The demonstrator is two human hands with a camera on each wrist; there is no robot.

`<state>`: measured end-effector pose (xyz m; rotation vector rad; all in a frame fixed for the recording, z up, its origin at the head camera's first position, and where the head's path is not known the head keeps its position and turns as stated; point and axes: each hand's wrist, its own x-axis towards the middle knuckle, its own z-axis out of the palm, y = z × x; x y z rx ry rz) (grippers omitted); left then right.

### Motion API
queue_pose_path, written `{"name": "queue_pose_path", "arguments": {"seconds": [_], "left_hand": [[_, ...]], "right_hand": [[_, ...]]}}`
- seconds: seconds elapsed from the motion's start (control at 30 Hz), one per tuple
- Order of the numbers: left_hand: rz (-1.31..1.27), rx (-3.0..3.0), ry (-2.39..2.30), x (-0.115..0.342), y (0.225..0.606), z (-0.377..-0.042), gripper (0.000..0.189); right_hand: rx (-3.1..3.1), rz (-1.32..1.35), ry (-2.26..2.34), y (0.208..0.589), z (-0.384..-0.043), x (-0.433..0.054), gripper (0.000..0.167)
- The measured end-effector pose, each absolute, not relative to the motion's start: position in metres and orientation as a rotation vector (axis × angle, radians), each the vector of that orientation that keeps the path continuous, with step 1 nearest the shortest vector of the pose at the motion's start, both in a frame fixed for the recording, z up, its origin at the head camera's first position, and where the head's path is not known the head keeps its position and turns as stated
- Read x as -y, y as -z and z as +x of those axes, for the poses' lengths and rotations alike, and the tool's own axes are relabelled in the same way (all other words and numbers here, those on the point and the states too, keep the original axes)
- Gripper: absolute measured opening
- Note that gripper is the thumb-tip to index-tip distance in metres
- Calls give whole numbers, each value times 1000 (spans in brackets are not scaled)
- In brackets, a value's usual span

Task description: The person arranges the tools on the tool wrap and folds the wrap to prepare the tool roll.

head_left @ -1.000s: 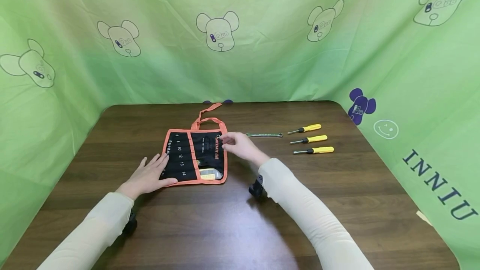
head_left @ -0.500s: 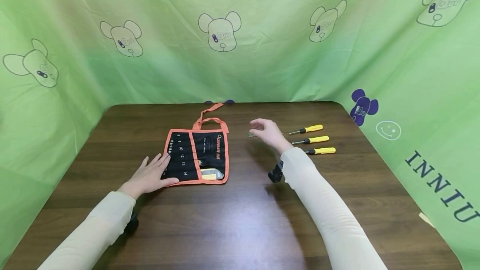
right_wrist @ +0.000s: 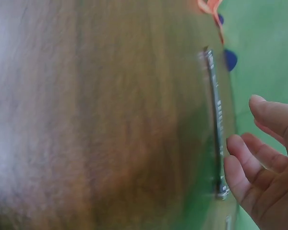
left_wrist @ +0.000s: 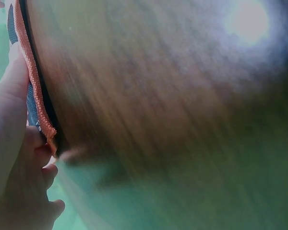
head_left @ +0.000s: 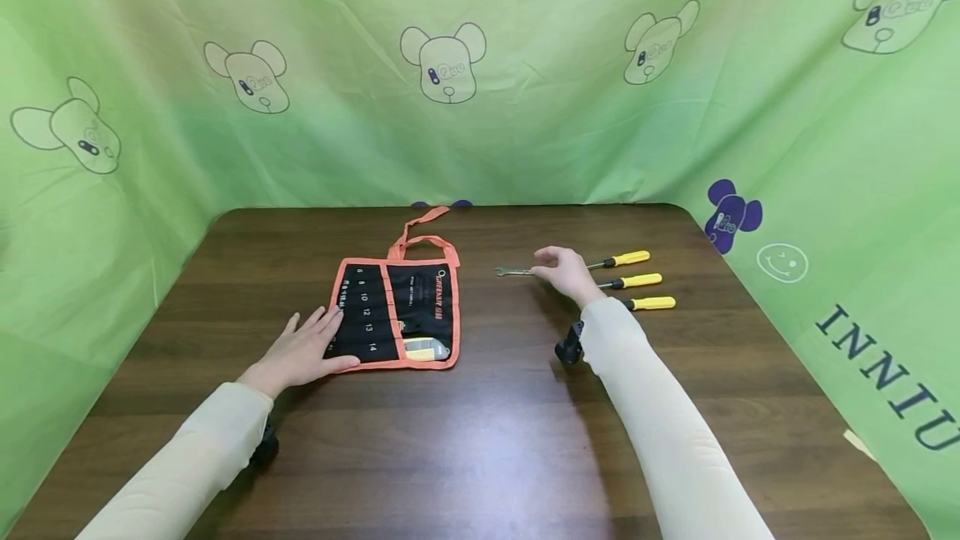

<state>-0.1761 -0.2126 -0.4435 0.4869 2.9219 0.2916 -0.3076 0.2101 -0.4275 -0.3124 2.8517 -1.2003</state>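
A black tool pouch (head_left: pixel 362 307) with orange edging lies unrolled on the table, left of centre in the head view. My left hand (head_left: pixel 295 352) rests on its left edge with fingers outstretched; the left wrist view shows the thumb along the orange trim (left_wrist: pixel 34 76). To the right of the pouch lies a slim silver wrench (head_left: pixel 513 272). Over the wrench's right part hovers my right hand (head_left: pixel 567 275), covering that end in the head view. In the right wrist view, thumb and fingers are spread apart beside the wrench (right_wrist: pixel 216 115), holding nothing.
Yellow-handled screwdrivers lie in a row to the right: a far one (head_left: pixel 630 258), a middle one (head_left: pixel 641 281) and a near one (head_left: pixel 652 303). A grey-and-yellow tool (head_left: pixel 426 350) sits in the pouch's lower right pocket. Orange ties (head_left: pixel 408 232) trail toward the back edge.
My right hand has left the pouch's right side and moved right to the wrench, partly covering the screwdriver shafts. The left hand stays on the pouch.
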Motion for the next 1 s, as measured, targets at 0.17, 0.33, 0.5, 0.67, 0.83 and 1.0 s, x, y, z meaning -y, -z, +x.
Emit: {"name": "queue_pose_path", "arguments": {"seconds": [0.17,0.33,0.5,0.67,0.83,1.0], "left_hand": [[484,-2922,-278,213,444,-177,96],[488,-2924,-272,213,446,-179,97],[491,-2923,-275,214,446,-178,97],[489,-2928,-281,214,446,-178,96],[482,-2927,-274,214,446,-177,95],[474,-2921,-276,213,446,-177,94]], "right_hand": [[-2805,-250,1191,434,-309,-215,38],[-2787,-217,1196,437,-310,-216,35],[-2866,-261,1080,439,-311,-214,26],[-2973,-345,963,443,-312,-210,15],[-3008,-315,850,448,-314,-207,6],[-2973,-286,709,447,-315,-205,9]]}}
